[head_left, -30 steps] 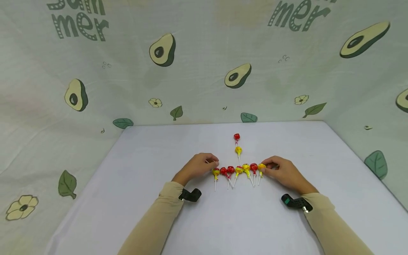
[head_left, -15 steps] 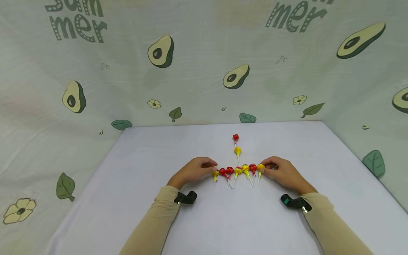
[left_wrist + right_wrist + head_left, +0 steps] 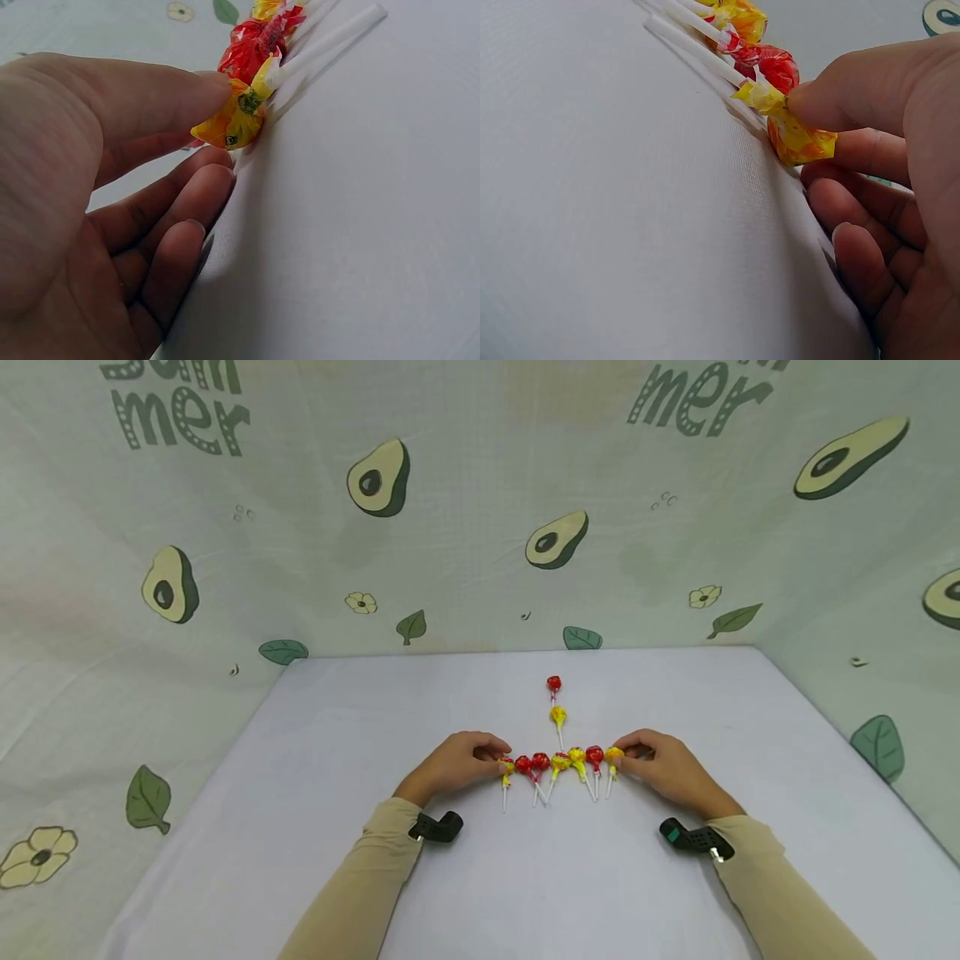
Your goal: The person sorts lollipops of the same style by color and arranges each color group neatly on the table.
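Several wrapped lollipops lie in a row, sticks toward me. My left hand (image 3: 456,766) pinches the yellow lollipop at the row's left end (image 3: 238,124) by its wrapped head, thumb on top in the left wrist view. At the right end, my right hand (image 3: 666,767) pinches another yellow lollipop (image 3: 799,141) between thumb and forefinger, beside a red lollipop (image 3: 769,66). The other fingers of both hands curl loosely near the table. Between the hands lie red lollipops (image 3: 523,764) and yellow ones (image 3: 577,755); some of their sticks cross or touch.
Behind the row, a yellow lollipop (image 3: 558,716) and a red lollipop (image 3: 553,683) lie in line, leading away from me. A white cloth covers the table (image 3: 360,718). An avocado-print curtain (image 3: 465,560) hangs behind it.
My left hand has come slightly down and toward me, from just behind the left-end lollipop onto its head. My right hand stays on the right-end lollipop.
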{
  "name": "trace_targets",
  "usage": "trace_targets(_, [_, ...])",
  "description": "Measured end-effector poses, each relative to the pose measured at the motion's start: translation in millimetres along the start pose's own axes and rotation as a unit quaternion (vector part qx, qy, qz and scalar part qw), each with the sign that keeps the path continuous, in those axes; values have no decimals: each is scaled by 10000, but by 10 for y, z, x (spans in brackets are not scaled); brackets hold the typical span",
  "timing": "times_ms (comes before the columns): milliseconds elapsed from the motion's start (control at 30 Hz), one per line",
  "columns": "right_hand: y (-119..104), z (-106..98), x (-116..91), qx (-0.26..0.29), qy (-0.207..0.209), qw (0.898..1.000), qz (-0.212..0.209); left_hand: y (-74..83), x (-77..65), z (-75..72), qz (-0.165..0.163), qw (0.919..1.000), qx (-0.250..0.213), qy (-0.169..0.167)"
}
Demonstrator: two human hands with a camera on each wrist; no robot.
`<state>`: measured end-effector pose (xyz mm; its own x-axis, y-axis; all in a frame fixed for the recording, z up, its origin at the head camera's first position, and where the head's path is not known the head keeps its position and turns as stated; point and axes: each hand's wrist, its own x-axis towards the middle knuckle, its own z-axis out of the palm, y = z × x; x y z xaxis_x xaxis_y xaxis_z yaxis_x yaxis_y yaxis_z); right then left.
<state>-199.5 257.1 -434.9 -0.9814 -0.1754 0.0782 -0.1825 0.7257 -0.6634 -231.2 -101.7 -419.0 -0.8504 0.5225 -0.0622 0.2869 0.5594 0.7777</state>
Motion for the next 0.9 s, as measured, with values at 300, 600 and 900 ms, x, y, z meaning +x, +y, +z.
trace_targets(300, [2,-2,18,-16,12,10000,60,-9,2,16,100,9999,-77,66])
trace_targets(600, [-7,-7,1,59,3,10000,63,-54,16,49,188,9998,34,98])
trace_targets(900, [-36,-5,0,78,54,9999,77,-73,15,57,244,9995,158,120])
